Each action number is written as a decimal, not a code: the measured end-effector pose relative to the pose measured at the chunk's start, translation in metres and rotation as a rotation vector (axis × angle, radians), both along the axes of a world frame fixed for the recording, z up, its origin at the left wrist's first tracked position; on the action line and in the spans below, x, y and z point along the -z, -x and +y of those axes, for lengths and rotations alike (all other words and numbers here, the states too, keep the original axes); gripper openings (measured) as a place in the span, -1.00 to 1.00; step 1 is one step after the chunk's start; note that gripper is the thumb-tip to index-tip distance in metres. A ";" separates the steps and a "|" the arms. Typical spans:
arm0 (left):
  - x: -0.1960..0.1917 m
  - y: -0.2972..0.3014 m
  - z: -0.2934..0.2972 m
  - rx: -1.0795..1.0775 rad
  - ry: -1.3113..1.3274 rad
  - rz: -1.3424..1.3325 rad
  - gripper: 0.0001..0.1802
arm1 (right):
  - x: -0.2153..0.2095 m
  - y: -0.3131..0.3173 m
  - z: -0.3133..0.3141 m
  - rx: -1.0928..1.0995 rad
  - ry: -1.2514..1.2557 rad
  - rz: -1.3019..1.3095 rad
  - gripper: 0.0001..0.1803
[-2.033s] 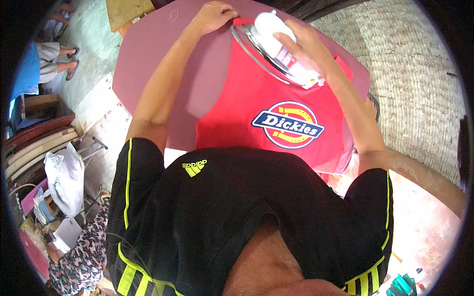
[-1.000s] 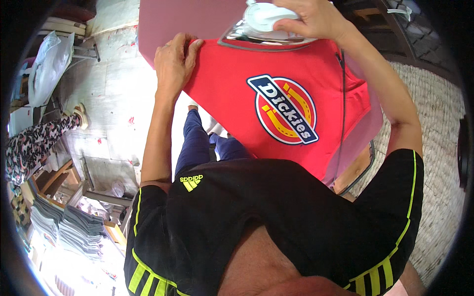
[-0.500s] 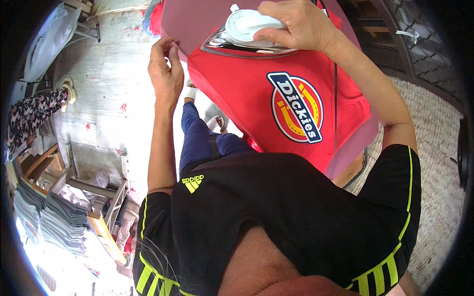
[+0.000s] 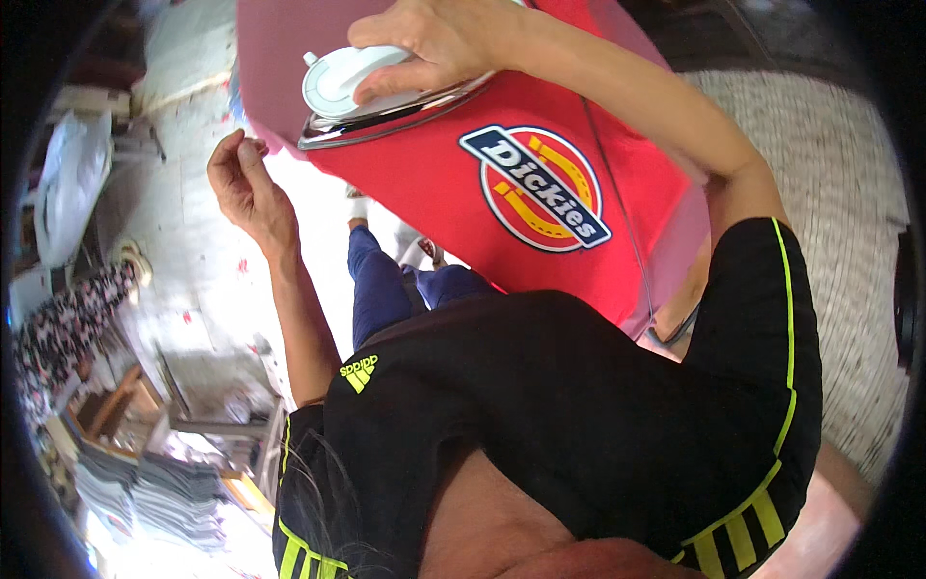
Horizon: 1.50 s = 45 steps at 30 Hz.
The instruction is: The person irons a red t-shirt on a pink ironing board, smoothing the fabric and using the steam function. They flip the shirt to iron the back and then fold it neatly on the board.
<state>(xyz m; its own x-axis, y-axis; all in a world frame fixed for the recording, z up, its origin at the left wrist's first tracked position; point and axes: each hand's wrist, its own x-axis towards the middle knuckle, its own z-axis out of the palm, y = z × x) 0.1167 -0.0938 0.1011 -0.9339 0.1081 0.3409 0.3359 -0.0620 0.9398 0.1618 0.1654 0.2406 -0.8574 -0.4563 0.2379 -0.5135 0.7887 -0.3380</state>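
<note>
My right hand [image 4: 439,41] is closed around the handle of a white iron [image 4: 333,85] with a shiny metal base. The iron rests on red fabric [image 4: 424,164] that carries a large round printed emblem [image 4: 540,188] in yellow, white and dark blue. Its pointed tip lies at the fabric's left edge. Under the fabric is a mauve-covered ironing board [image 4: 280,58]. Beside the board's left edge, my left hand [image 4: 253,193] has its fingers curled together; anything pinched in them is too small to make out. A dark cord [image 4: 617,193] runs across the fabric's right side.
At the lower left, stacks of folded grey cloth [image 4: 174,492] sit near a wooden frame [image 4: 121,405]. A white plastic-wrapped bundle [image 4: 75,183] and a patterned dark cloth [image 4: 72,318] are at the far left. Textured pale flooring [image 4: 810,193] lies to the right.
The iron has slid left across the red fabric in my right hand, up to the fabric's edge. My left hand has shifted left and nearer to me. The whole view has turned slightly.
</note>
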 end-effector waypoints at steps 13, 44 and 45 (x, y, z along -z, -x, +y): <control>-0.028 -0.055 0.183 0.782 0.605 0.848 -0.56 | -0.204 -0.233 0.112 1.062 -0.445 -0.075 -0.65; -0.026 0.031 0.309 0.822 0.955 1.073 -0.40 | -0.021 -0.212 0.097 1.039 -0.252 -0.310 -0.42; -0.027 0.033 0.311 0.821 0.955 1.068 -0.40 | -0.020 -0.204 0.098 1.038 -0.230 -0.337 -0.41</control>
